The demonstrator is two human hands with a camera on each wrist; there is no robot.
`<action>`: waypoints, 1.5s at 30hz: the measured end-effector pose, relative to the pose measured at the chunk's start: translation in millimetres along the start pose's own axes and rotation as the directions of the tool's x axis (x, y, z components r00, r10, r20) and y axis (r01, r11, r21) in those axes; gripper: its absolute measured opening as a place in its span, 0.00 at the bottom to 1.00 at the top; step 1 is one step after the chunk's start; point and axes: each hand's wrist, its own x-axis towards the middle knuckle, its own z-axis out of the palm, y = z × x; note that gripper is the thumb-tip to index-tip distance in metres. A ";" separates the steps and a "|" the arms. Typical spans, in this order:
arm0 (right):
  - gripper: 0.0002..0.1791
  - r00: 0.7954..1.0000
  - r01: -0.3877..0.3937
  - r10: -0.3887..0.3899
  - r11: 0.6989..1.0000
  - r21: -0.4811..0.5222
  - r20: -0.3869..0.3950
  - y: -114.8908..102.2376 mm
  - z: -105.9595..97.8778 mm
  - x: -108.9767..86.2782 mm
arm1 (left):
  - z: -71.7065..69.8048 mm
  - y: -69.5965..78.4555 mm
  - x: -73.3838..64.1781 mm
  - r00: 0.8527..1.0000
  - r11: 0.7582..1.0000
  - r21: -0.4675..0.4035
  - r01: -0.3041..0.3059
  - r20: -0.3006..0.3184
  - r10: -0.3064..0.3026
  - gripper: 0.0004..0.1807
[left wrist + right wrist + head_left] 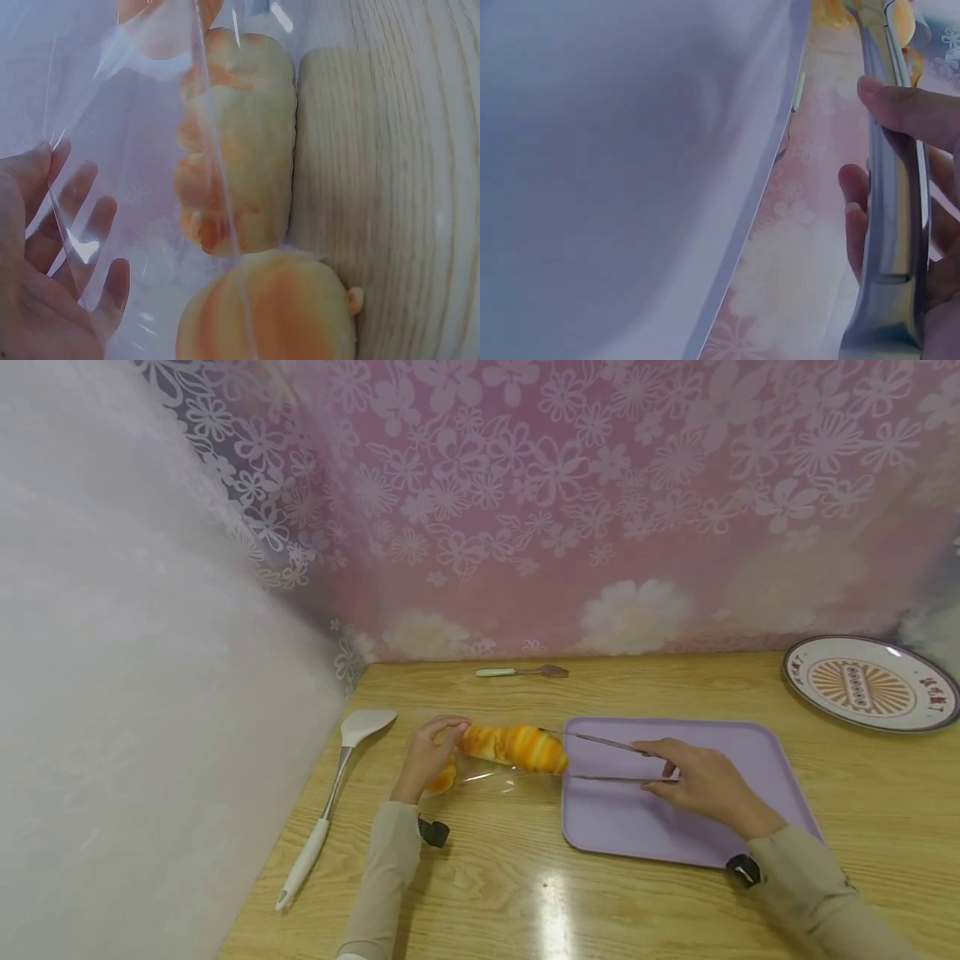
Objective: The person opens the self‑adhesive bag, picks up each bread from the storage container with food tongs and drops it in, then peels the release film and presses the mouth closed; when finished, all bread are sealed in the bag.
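Apparently steadying bread (525, 748) toward the worktop's (480, 893) left edge, my left grip (430, 756) pinched clear film (142, 135). My right grip (705, 781) pinched spread tongs (611, 743).

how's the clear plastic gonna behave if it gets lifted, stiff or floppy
Probably floppy: the clear plastic creases near the left hand. It may feel slippery, judging by its glossy highlights. Likely light too, since it looks thin and see-through.
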 end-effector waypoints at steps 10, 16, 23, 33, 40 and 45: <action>0.33 1.000 0.023 -0.024 0.997 0.067 0.012 4.6 3.4 2.3 | 3.9 -18.0 2.8 1.000 1.000 -0.021 -0.016 -0.019 0.015 0.13; 0.34 0.999 0.051 -0.051 0.998 0.028 -0.005 8.0 2.6 1.4 | 3.2 -14.8 1.5 1.000 0.999 -0.021 -0.025 -0.006 0.025 0.15; 0.35 0.989 0.132 -0.132 0.991 0.006 -0.067 7.8 12.3 9.5 | 3.8 -14.6 1.9 1.000 1.000 -0.018 -0.020 -0.020 0.020 0.14; 0.33 0.994 0.108 -0.108 0.992 0.060 0.002 -4.5 23.7 26.1 | 6.6 -17.0 2.3 0.999 0.999 -0.005 -0.034 -0.029 0.034 0.12; 0.33 0.997 0.079 -0.078 0.996 -0.033 0.005 -11.2 24.9 32.6 | 9.2 -16.3 2.3 0.998 0.999 0.009 -0.050 -0.036 0.050 0.11; 0.35 0.989 0.141 -0.144 0.986 -0.086 -0.031 -13.8 25.4 35.7 | 3.5 6.2 -1.2 0.999 0.999 0.011 -0.042 0.007 0.041 0.12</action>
